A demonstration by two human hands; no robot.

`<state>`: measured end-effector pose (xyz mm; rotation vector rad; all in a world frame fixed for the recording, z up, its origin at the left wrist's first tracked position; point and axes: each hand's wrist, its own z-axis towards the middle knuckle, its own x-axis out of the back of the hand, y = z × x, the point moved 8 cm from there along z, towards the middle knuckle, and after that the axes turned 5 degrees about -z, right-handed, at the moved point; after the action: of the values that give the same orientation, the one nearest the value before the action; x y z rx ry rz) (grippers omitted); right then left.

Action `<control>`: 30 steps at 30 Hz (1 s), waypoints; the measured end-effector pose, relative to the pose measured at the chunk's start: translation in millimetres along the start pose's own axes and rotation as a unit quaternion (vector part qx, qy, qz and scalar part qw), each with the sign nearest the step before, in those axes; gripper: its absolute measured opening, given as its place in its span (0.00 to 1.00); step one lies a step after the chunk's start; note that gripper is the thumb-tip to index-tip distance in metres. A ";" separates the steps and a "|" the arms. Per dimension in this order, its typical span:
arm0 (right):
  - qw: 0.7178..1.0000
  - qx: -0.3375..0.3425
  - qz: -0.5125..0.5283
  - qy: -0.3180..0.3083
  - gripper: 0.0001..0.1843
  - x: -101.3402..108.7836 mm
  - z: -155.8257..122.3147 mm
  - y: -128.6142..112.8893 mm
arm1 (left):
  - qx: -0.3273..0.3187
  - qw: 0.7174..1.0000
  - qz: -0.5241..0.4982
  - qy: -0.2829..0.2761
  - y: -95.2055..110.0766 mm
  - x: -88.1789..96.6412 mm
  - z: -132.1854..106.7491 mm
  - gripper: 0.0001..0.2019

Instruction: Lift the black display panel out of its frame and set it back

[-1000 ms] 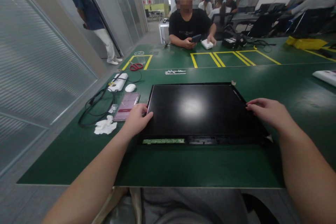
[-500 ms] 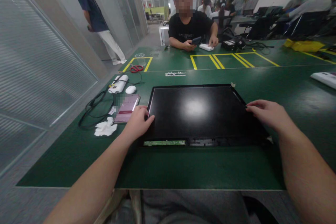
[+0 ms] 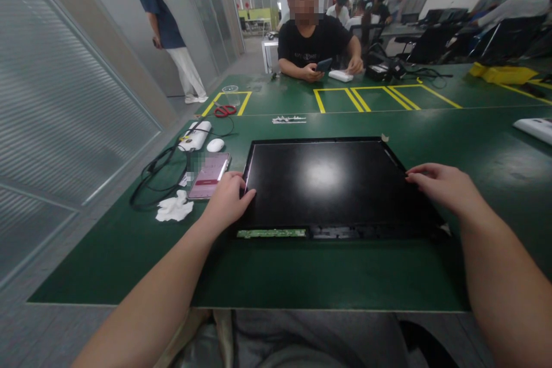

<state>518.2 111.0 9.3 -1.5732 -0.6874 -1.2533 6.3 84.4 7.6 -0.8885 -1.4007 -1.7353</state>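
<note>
A black flat screen panel [image 3: 328, 184] lies face up on the green table [image 3: 302, 276], with a thin green circuit strip [image 3: 271, 233] showing along its near edge. My left hand [image 3: 226, 201] grips the panel's left edge, thumb on top and fingers curled under the side. My right hand [image 3: 444, 187] rests on the right edge, fingers bent over the rim.
Left of the panel lie a phone [image 3: 208, 175], a crumpled white tissue [image 3: 173, 209], a black cable [image 3: 153, 178], a white mouse [image 3: 214, 145] and red scissors [image 3: 224, 110]. A person in black [image 3: 313, 40] sits across the table holding a phone. Another person [image 3: 166, 23] stands at the left wall.
Both hands stay on the panel's edges; my left hand has slid slightly nearer and closed more over the edge. The standing person has shifted a little to the right.
</note>
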 end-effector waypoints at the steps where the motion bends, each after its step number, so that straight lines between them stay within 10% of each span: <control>1: 1.000 -0.002 0.001 -0.001 0.16 0.2 -0.5 -0.5 | 0.001 1.000 -0.001 0.000 -0.2 0.0 0.0 0.09; 30: 1.000 -0.005 -0.005 -0.006 0.18 2.7 -0.6 -1.1 | 0.009 1.000 0.022 -0.004 1.7 0.3 1.7 0.08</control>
<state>517.8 110.5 12.2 -1.5884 -0.6967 -1.2579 7.8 85.8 8.9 -0.9109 -1.3893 -1.6857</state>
